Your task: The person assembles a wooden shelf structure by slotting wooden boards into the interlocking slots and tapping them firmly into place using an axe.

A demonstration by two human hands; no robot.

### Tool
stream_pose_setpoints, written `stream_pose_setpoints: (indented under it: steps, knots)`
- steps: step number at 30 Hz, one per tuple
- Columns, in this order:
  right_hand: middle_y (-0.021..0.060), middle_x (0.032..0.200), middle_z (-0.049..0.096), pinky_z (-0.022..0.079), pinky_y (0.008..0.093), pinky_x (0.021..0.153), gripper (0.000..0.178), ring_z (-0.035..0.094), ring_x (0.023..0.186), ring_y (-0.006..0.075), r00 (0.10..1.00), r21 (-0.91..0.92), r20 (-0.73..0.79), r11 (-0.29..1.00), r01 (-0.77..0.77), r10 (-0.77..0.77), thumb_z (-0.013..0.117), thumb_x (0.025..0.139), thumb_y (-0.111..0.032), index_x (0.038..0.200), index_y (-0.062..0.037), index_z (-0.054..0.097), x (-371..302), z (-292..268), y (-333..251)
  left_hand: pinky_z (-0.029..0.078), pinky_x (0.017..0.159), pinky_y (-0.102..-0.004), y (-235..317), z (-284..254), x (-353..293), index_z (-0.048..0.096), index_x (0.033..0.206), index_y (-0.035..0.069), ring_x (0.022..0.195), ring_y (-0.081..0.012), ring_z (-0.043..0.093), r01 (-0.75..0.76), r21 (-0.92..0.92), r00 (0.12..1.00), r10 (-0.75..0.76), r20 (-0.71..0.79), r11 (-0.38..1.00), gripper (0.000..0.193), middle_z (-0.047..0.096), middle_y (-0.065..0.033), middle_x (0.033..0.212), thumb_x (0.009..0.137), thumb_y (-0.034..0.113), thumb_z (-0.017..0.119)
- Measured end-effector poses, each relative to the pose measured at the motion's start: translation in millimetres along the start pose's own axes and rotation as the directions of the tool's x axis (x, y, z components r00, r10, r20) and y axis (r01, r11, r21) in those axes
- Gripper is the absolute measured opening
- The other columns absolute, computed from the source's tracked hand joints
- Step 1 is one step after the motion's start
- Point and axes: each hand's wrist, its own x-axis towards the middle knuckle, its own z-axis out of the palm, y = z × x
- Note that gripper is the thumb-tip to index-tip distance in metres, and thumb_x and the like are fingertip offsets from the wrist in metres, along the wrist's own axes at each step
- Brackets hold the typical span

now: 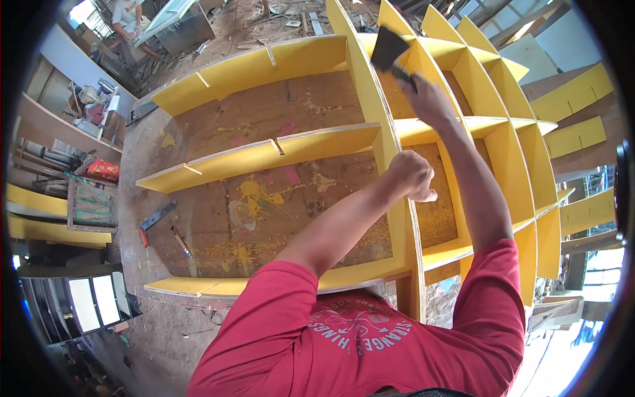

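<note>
My right hand (428, 100) is raised above the right side of a yellow slotted board frame (509, 149). It is closed round the handle of a dark tool with a broad, flat head (389, 50), blurred a little; its exact kind is unclear. My left hand (411, 175) is closed on the top edge of the long yellow board (370, 86), near where a crossing board (264, 156) meets it. Its fingers are curled and partly hidden. Several yellow boards stand on edge, interlocked into a grid, with unfilled slots along the left ones.
A paint-splashed brown tabletop (291, 205) lies beneath. On it are a dark-bladed square (159, 216) and a slim knife-like tool (180, 241). Loose yellow boards (575, 92) lie at the right. Another person (126, 23) is at the far left beside a white panel (169, 20).
</note>
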Motion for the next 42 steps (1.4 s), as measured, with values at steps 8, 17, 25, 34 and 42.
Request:
stream_pose_setpoints:
  steps: [8, 17, 25, 34, 42]
  knots:
    - [0.0297, 0.105, 0.075, 0.056, 0.0613, 0.093, 0.045, 0.073, 0.106, 0.0506, 0.99, -0.102, 0.125, 0.993, -0.053, 0.065, 0.053, 0.112, -0.048, 0.127, -0.0052, 0.057, 4.7, 56.7, 20.1, 0.059, 0.1, -0.0461, 4.8, -7.6, 1.7, 0.084, 0.11, 0.01, 0.109, -0.0319, 0.077, 0.081, 0.022, 0.982, -0.083, 0.17, 0.996, 0.058, 0.082, -0.0129, 0.105, 0.093, 0.063, 0.066]
    - [0.0329, 0.099, 0.073, 0.053, 0.0632, 0.088, 0.051, 0.071, 0.102, 0.0527, 0.998, 0.137, -0.004, 0.989, -0.054, 0.056, 0.051, 0.112, -0.053, 0.125, -0.0038, 0.059, 19.1, 8.4, 1.2, 0.059, 0.099, -0.0474, -0.7, -8.5, 1.4, 0.084, 0.101, 0.009, 0.103, -0.0332, 0.078, 0.102, 0.018, 0.974, -0.103, 0.2, 0.995, 0.055, 0.082, -0.0121, 0.1, 0.091, 0.061, 0.068]
    - [0.0319, 0.118, 0.074, 0.053, 0.0599, 0.1, 0.048, 0.071, 0.114, 0.0495, 0.97, -0.104, 0.204, 0.988, -0.116, 0.135, 0.052, 0.112, -0.048, 0.128, -0.0032, 0.059, 14.7, 29.4, 1.3, 0.058, 0.101, -0.048, -2.4, -8.3, 7.5, 0.083, 0.109, 0.011, 0.108, -0.034, 0.077, 0.083, 0.046, 0.983, -0.089, 0.159, 0.995, 0.057, 0.082, -0.0136, 0.108, 0.089, 0.062, 0.068]
    - [0.0341, 0.118, 0.074, 0.053, 0.0614, 0.102, 0.059, 0.069, 0.116, 0.0528, 0.979, 0.17, -0.204, 0.985, 0.005, 0.03, 0.047, 0.111, -0.056, 0.127, -0.0018, 0.066, 126.1, 18.3, -0.1, 0.06, 0.093, -0.0475, 8.2, -15.9, 7.8, 0.082, 0.102, 0.009, 0.099, -0.0336, 0.078, 0.112, 0.016, 0.966, -0.112, 0.233, 0.994, 0.053, 0.081, -0.015, 0.1, 0.086, 0.058, 0.071]
    - [0.0256, 0.139, 0.071, 0.054, 0.0541, 0.11, 0.055, 0.068, 0.131, 0.043, 0.971, -0.034, 0.162, 0.985, -0.171, 0.174, 0.05, 0.11, -0.054, 0.14, -0.0104, 0.066, 185.8, 94.8, -10.9, 0.06, 0.073, -0.0483, -10.6, -4.5, 3.3, 0.074, 0.07, 0.007, 0.065, -0.0323, 0.072, 0.118, -0.054, 0.991, -0.115, 0.061, 0.991, 0.04, 0.071, -0.0136, 0.064, 0.073, 0.047, 0.076]
